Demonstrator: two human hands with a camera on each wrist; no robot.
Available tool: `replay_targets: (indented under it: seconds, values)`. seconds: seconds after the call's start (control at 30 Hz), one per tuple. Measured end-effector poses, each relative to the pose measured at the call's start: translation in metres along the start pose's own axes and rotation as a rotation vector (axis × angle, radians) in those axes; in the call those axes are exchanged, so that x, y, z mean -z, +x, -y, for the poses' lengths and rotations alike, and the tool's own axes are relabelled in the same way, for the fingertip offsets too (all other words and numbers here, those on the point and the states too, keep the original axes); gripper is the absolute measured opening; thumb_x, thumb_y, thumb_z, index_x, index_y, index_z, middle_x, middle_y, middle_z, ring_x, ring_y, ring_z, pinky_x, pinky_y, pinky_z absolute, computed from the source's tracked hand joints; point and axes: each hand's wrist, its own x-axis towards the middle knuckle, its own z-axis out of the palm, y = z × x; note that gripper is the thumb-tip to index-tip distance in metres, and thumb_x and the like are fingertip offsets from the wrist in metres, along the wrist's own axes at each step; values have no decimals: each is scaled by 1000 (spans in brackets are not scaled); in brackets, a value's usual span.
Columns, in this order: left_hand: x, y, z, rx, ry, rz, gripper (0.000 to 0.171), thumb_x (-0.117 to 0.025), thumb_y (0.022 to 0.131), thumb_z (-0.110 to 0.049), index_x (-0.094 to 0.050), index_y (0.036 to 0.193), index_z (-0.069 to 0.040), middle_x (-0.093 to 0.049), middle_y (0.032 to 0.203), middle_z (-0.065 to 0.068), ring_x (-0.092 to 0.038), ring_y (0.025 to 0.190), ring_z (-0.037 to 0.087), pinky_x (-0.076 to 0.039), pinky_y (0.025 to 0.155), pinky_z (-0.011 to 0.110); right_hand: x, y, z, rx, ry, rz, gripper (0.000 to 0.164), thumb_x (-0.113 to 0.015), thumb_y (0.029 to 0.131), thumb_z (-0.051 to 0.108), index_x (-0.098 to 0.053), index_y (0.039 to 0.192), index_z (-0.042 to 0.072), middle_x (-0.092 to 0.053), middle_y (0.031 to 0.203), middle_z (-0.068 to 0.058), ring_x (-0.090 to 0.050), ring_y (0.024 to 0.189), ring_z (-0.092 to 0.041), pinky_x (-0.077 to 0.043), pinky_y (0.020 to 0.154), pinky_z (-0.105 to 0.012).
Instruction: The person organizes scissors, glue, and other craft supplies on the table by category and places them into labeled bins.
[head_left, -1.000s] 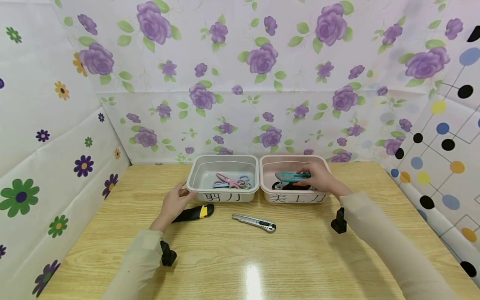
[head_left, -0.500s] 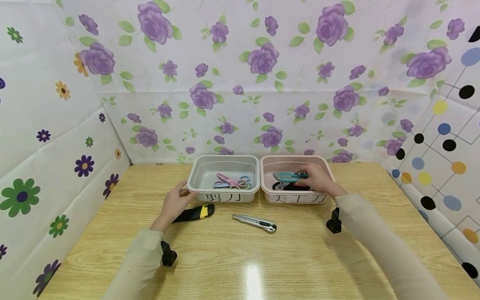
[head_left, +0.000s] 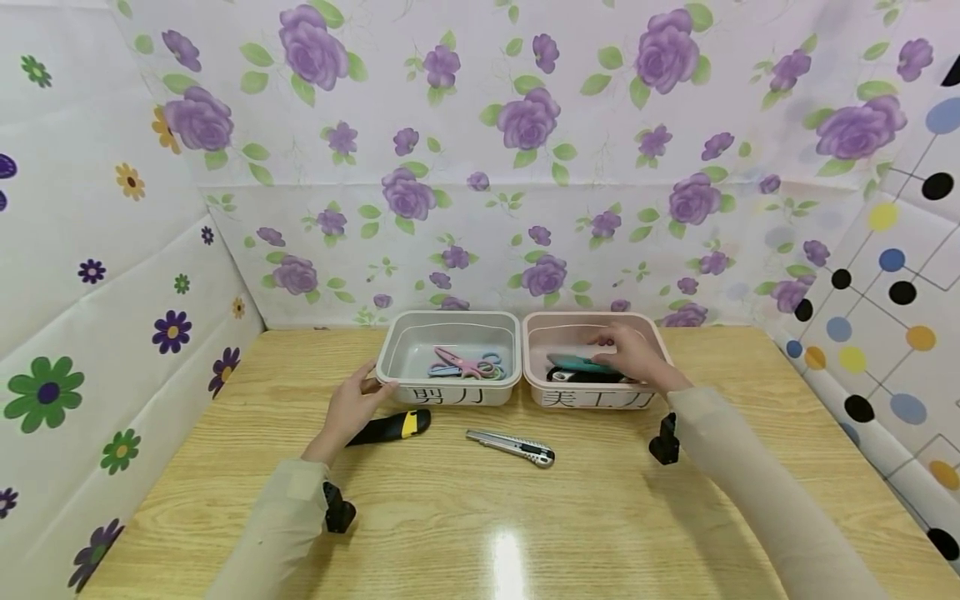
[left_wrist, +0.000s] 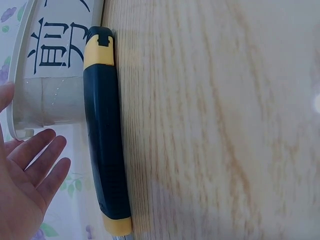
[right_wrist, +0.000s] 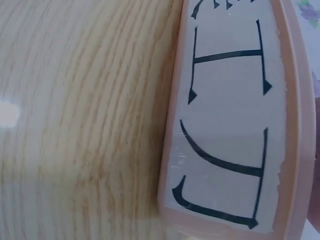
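My left hand (head_left: 351,410) is at the near left corner of a grey bin (head_left: 388,354), thumb on its rim. In the left wrist view, the fingers of this left hand (left_wrist: 30,185) are loosely extended beside the bin wall. A black and yellow utility knife (head_left: 386,427) lies by that hand. My right hand (head_left: 632,354) reaches into a pink bin (head_left: 532,333), thumb and fingers spread just over a teal utility knife (head_left: 576,363). The teal knife lies on darker cutters (head_left: 585,377). The right wrist view shows mainly the pink bin's labelled front (right_wrist: 225,115).
Several pairs of scissors, one pink (head_left: 463,363), lie in the grey bin. A silver utility knife (head_left: 512,447) is on the wooden table (head_left: 420,517) in front of the bins. Flowered sheeting (head_left: 465,208) stands behind the table.
The right hand has lowered the teal utility knife onto the cutters in the pink bin and its fingers have parted from it. The left hand has stayed at the grey bin.
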Motion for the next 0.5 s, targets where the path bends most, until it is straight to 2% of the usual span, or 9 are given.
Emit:
replay_targets:
  seconds: [0.5]
  values:
    - [0,-1,-3,7,2,9,65,-59,87,-37,-36,138,-4,-56,121,20,-54,111,32,-47,83,46,15,-6,25,55,62,-1,31,-68,82,12,-62,108,-3,-62,103,-16,-57,91,-28,-45,80,-44]
